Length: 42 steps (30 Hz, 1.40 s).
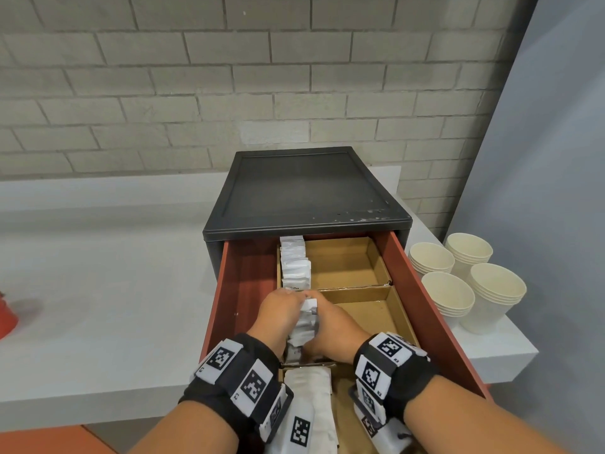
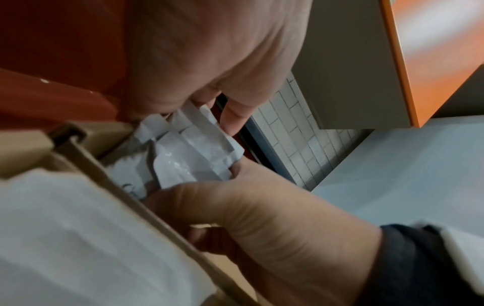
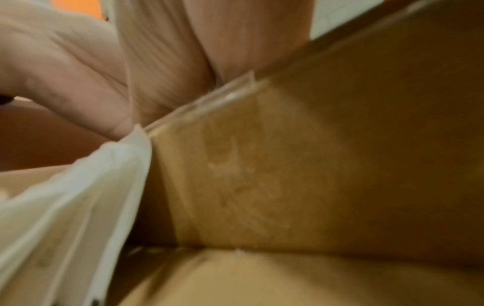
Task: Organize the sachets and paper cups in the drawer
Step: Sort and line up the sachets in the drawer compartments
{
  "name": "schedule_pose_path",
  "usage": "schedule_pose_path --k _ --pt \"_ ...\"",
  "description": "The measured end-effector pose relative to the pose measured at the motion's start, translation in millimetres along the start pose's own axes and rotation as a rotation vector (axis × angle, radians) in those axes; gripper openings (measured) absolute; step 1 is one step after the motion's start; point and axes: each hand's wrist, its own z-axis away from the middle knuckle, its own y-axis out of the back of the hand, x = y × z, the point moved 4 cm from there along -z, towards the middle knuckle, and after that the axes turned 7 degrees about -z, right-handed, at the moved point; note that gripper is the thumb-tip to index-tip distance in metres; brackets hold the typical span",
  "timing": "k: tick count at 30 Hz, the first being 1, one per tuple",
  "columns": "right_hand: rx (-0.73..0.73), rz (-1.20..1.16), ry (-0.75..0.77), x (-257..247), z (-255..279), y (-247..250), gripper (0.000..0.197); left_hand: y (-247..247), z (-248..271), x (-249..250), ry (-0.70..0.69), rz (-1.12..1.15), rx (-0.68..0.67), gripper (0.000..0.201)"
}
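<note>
In the drawer's (image 1: 435, 309) left-front compartment, left hand (image 1: 278, 314) & right hand (image 1: 330, 329) clamp a sachet row (image 1: 306, 326) w/ curled fingers, prob. squaring it upright; paper cups (image 1: 468, 283) wait at bench's right edge.

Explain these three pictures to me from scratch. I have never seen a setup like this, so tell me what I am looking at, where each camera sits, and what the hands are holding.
There is no machine here: a person works with two bare hands, wearing black wristbands with printed square markers. The wide picture comes from a camera on the person's head, looking down. The two blurry close-ups come from cameras strapped to each wrist, looking along the fingers.

On a white counter stands a black cabinet with its red drawer pulled out. Cardboard dividers split the drawer into compartments. The left hand and right hand together squeeze a row of white sachets in a narrow compartment. More sachets already stand further back. Four stacks of paper cups wait on the counter to the right of the drawer.
</note>
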Motion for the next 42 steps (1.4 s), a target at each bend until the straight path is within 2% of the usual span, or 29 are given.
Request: schedule_pose_path --k 3,8,9,13,15,18,19,22,24,27,32,37,42 --pt "0.068 0.014 0.034 -3.8 -1.9 2.3 0.078 1.2 -3.2 -1.4 -0.064 -0.026 0.017 0.014" --pt "0.011 -0.069 -0.103 4.3 -1.5 5.4 0.107 5.9 -10.0 -6.7 -0.1 -0.023 0.029 0.031" --pt "0.023 -0.058 -0.112 4.9 -0.3 7.9 0.107 6.8 -12.2 -7.3 -0.101 -0.024 0.03 0.037" --pt "0.042 0.081 -0.155 8.9 2.9 11.0 0.117 6.6 -17.4 -12.0 -0.002 -0.008 0.037 0.057" --pt "0.047 0.176 -0.178 10.5 4.0 9.1 0.114 5.6 -19.3 -13.1 0.05 0.015 0.011 0.055" --pt "0.01 0.309 -0.21 10.7 4.5 4.2 0.114 3.3 -19.1 -14.4 0.094 0.079 -0.049 0.038" --pt "-0.012 0.321 -0.218 12.2 2.6 1.7 0.117 2.7 -17.9 -14.1 0.095 0.077 -0.06 0.038" --pt "-0.09 0.253 -0.22 15.4 -4.2 -6.3 0.123 1.8 -19.9 -15.1 0.084 0.047 -0.065 0.041" --pt "-0.124 0.197 -0.211 15.4 -6.2 -9.4 0.128 0.5 -19.9 -14.7 0.075 0.033 -0.059 0.035" --pt "-0.102 0.232 -0.194 12.5 -4.9 -4.8 0.126 0.6 -18.9 -13.8 0.062 -0.014 -0.053 0.031" --pt "-0.067 0.221 -0.109 0.5 0.1 6.3 0.128 0.4 -23.2 -18.4 0.095 -0.034 -0.034 0.048" --pt "-0.128 0.302 -0.132 2.2 -3.9 -1.5 0.12 -3.2 -25.8 -19.3 0.19 0.172 -0.102 0.057" --pt "-0.064 0.208 -0.111 -0.8 -13.4 3.3 0.113 -4.6 -35.0 -22.5 0.203 0.243 -0.117 0.061"
